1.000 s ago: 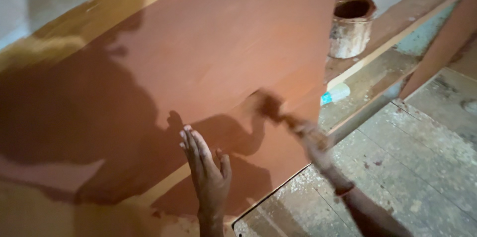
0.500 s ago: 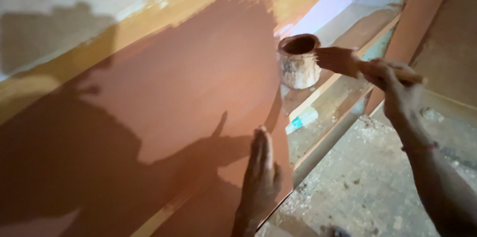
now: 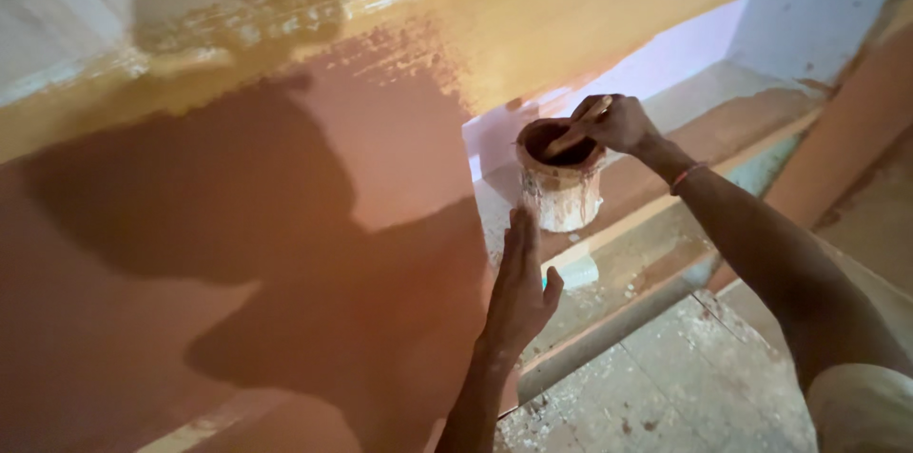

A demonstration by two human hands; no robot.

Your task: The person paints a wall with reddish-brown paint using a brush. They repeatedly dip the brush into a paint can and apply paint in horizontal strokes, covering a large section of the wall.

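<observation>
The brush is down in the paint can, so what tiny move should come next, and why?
Probably lift the brush out and wipe it on the can rim: the right hand has it dipped in, drips streak the can's side, and the board above is unpainted.

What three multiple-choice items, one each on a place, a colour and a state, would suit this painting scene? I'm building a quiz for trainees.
1. Where does the paint can stand?
A. on the ledge beside the board
B. on the floor
C. in the left hand

2. What colour is the painted part of the board?
A. blue
B. reddish brown
C. green

3. What is the right hand doing?
A. resting flat on the board
B. hanging empty
C. holding a brush at the can's mouth

Answers:
1 A, the can sits on the ledge right of the board.
2 B, the coated area is reddish brown.
3 C, the brush reaches into the can, while the left hand lies flat at the board's edge.
</observation>
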